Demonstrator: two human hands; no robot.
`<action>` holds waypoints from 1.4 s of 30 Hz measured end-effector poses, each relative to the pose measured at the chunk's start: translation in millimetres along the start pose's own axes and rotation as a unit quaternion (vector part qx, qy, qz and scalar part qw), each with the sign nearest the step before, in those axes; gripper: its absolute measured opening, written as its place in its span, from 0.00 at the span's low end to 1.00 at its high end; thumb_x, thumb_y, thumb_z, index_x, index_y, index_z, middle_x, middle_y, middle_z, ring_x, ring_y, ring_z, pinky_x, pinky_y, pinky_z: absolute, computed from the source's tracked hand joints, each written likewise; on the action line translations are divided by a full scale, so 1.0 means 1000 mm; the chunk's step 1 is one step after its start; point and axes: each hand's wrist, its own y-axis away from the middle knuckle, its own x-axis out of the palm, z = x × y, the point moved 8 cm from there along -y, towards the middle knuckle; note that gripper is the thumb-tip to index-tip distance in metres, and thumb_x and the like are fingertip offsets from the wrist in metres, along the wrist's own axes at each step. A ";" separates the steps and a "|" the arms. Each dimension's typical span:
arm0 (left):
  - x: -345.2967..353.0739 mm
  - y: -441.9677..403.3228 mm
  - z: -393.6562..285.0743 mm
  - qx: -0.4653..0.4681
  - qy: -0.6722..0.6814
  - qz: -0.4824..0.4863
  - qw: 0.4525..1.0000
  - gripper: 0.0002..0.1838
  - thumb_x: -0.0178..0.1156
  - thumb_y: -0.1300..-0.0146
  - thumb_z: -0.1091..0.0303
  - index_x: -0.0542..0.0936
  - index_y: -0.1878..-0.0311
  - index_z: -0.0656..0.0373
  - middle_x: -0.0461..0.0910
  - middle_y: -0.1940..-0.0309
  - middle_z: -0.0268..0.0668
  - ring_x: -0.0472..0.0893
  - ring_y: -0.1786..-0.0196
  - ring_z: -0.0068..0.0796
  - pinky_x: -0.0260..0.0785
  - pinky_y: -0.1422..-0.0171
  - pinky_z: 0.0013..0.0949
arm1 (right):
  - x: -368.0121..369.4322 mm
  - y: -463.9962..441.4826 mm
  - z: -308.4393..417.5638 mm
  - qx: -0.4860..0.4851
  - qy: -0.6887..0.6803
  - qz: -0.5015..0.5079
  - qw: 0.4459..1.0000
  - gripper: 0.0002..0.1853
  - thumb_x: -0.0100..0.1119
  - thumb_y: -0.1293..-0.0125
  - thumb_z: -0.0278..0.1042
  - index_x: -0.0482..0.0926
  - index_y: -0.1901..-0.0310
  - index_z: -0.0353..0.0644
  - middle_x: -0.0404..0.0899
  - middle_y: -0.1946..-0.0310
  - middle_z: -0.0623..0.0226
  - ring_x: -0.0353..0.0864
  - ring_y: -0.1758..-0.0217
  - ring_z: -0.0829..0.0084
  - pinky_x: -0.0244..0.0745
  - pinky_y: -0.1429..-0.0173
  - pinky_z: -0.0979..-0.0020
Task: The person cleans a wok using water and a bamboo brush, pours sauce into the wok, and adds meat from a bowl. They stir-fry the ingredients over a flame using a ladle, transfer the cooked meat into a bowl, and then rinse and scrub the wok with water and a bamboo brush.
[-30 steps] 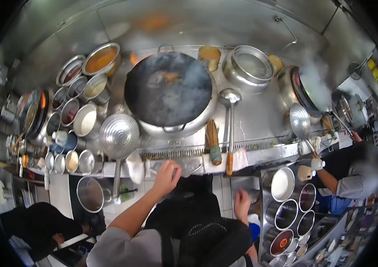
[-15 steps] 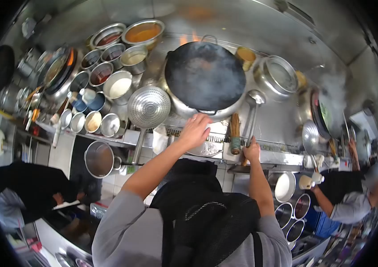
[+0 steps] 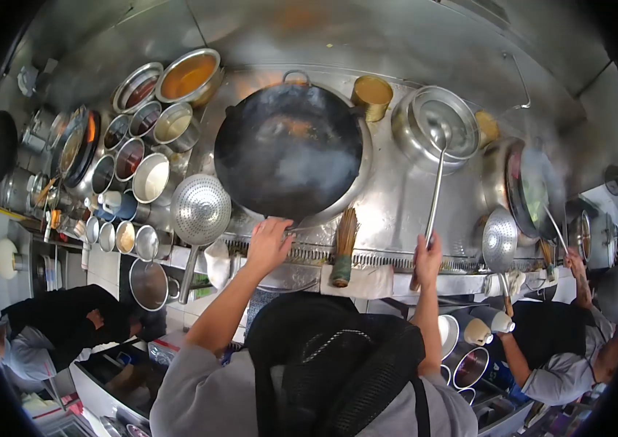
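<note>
Ladle (image 3: 438,186) bowl moved from stove top (image 3: 396,218) into pot (image 3: 400,135); right hand (image 3: 427,256) closed round its handle; left hand (image 3: 269,245) part-curled at wok (image 3: 283,156) near edge, can't tell if gripping; brush (image 3: 345,244) on cloth (image 3: 373,282) between hands; strainer (image 3: 201,209) left of wok; can (image 3: 373,95) between wok and pot; wok ahead of left hand, pot ahead of right.
</note>
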 end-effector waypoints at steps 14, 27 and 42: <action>0.030 -0.020 0.001 -0.011 -0.043 -0.056 0.997 0.06 0.67 0.32 0.69 0.84 0.53 0.52 0.79 0.56 0.38 0.78 0.49 0.47 0.67 0.47 0.49 | -0.001 -0.241 0.043 0.201 -0.092 0.078 0.972 0.12 0.58 0.23 0.35 0.77 0.59 0.31 0.78 0.77 0.62 0.79 0.79 0.66 0.77 0.76 0.63; -0.001 -0.145 0.039 -0.006 0.212 -0.140 0.967 0.05 0.68 0.30 0.71 0.84 0.54 0.59 0.81 0.57 0.42 0.83 0.54 0.40 0.77 0.49 0.38 | -0.031 -0.027 0.180 0.276 -0.559 0.258 0.738 0.20 0.46 0.13 0.41 0.74 0.32 0.36 0.67 0.73 0.78 0.65 0.82 0.87 0.64 0.80 0.79; 0.101 -0.248 0.067 -0.132 0.115 0.024 0.984 0.20 0.70 0.38 0.68 0.77 0.43 0.58 0.87 0.58 0.46 0.89 0.55 0.42 0.81 0.47 0.45 | 0.027 0.015 0.183 0.137 -0.128 0.218 0.958 0.23 0.65 0.25 0.33 0.75 0.33 0.36 0.75 0.76 0.73 0.70 0.85 0.81 0.66 0.83 0.74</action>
